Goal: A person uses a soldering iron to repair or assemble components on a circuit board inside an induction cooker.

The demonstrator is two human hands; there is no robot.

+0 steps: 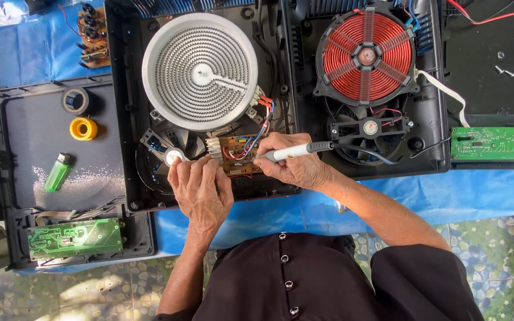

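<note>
The right hand point(295, 169) grips a soldering iron point(292, 153) like a pen, tip down on the small brown board point(239, 156) at the front edge of the open cooker point(132, 119). The left hand point(200, 187) lies just beside it, fingers curled down over the board's left end; whether it pinches anything I cannot tell. The two hands almost touch, with only the board's width between them. The iron's black cord point(364, 151) trails right across the fan point(370, 126).

The black cooker shell acts as a shallow tray in two bays. The left bay holds the grey coil plate point(200, 71), close against the walls, and the board sits in the narrow strip between that plate and the front wall. The right bay holds the red coil point(365, 56) above the fan.

Left of the cooker a black lid point(37, 137) lies flat, carrying a tape roll point(76, 100), a yellow roll point(83, 128) and a green lighter point(58, 172), all well apart, with open room around them. A green board point(75, 239) sits at its near end. Another green board point(495, 143) lies at the right. A blue sheet point(447, 196) covers the bench, bare along the near edge beside the right forearm.
</note>
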